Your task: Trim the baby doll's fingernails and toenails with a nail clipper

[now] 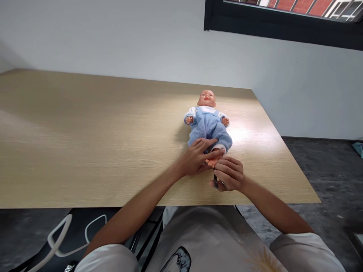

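A baby doll [209, 122] in a light blue knitted outfit with white sleeves lies on its back on the table, its head toward the wall and its feet toward me. My left hand [198, 156] is closed around the doll's lower leg and foot, fingers across the ankle. The doll's bare toes [210, 163] stick out between my two hands. Right against that foot, my right hand [230, 173] grips a small dark, shiny nail clipper [216, 182], pinched between thumb and fingers. Its jaws near the toes are mostly covered by my fingers.
The light wooden table [99, 143] reaches to a white wall [113, 37], with its right edge beyond the doll. A dark window frame [255, 28] is above. Below left, a pale cable or strap [58, 238] lies on a dark chair [85, 221].
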A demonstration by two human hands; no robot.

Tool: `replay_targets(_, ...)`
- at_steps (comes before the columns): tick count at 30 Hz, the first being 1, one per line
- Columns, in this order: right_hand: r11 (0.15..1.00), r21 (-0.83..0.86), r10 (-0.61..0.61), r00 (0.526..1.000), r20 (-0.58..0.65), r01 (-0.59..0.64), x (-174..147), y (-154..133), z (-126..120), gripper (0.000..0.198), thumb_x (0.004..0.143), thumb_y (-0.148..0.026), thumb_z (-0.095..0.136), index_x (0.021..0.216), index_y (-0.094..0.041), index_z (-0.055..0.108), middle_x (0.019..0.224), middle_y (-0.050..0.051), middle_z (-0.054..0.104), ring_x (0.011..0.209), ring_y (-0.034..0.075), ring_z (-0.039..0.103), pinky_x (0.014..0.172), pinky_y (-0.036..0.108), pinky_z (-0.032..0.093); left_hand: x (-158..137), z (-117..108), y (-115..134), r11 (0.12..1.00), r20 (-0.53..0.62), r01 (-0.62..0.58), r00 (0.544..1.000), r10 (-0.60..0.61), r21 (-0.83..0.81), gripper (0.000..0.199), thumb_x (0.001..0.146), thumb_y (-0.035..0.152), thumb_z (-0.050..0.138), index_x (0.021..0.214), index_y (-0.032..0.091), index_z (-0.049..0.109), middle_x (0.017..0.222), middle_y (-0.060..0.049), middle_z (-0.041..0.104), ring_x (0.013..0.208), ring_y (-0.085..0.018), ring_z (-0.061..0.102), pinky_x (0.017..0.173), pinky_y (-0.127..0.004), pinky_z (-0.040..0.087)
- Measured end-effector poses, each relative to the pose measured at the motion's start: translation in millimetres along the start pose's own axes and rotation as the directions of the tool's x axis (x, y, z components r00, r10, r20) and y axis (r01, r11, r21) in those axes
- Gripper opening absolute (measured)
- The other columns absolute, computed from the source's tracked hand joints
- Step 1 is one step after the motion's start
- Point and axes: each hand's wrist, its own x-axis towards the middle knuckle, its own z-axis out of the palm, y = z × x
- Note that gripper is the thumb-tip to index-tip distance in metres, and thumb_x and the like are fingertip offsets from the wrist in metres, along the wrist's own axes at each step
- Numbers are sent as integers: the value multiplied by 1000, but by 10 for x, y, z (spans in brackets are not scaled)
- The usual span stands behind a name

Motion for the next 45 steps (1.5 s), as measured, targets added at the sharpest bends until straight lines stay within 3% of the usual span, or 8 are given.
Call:
replay_targets(6,988,127,103,989,-103,-90,-93,28,65,40,79,-50,53,87,-12,46,77,2,59,88,1,58,79,18,52,2,-13,6,1000,18,-9,1000,9,1,52,103,46,28,140,19,53,144,-19,39,128,-29,41,105,-48,37)
replay_targets(14,982,118,158,984,-84,-147,-121,4,100,36,82,-47,50,86,-11,46,79,2,59,89,-1,55,83,15,51,7,-3,8,1000,10,-6,1000,6,-9,49,103,43,30,140,19,53,144,-19,40,133,-28,40,106,-47,37)
replay_targets(20,980,155,132,991,-22,-127,-28,10,34,31,85,-41,45,84,-11,49,82,2,60,91,-1,56,86,15,49,2,1,9,1000,26,4,1000,-4,-4,52,103,46,28,142,20,51,145,-18,40,133,-28,40,108,-48,36)
replay_targets(25,968,177,175,984,19,-176,-26,25,20,37,81,-48,53,84,-11,53,84,1,61,92,-2,55,88,13,47,4,8,9,1000,23,13,1000,-13,0,51,103,45,28,142,21,51,145,-17,40,132,-27,41,108,-47,36)
replay_targets(32,931,236,228,948,222,-279,-28,40,-52,29,80,-42,59,87,-14,62,88,-1,61,97,-5,55,89,9,43,5,5,22,1000,19,18,1000,-18,-2,53,103,46,28,142,17,50,146,-19,40,133,-28,41,109,-48,35)
replay_targets(41,915,236,275,935,225,-326,76,-22,-72,28,79,-39,61,92,-14,64,90,1,62,100,-5,57,86,7,44,4,12,31,999,17,13,1000,-14,29,51,103,44,30,140,15,51,146,-19,41,134,-27,41,109,-48,35)
replay_targets(45,873,270,376,913,158,-406,111,-58,-85,39,82,-44,55,102,-10,59,90,3,63,95,-7,59,82,4,49,0,15,25,1000,26,20,999,-20,13,52,103,46,30,139,15,52,146,-19,40,134,-28,40,108,-48,36)
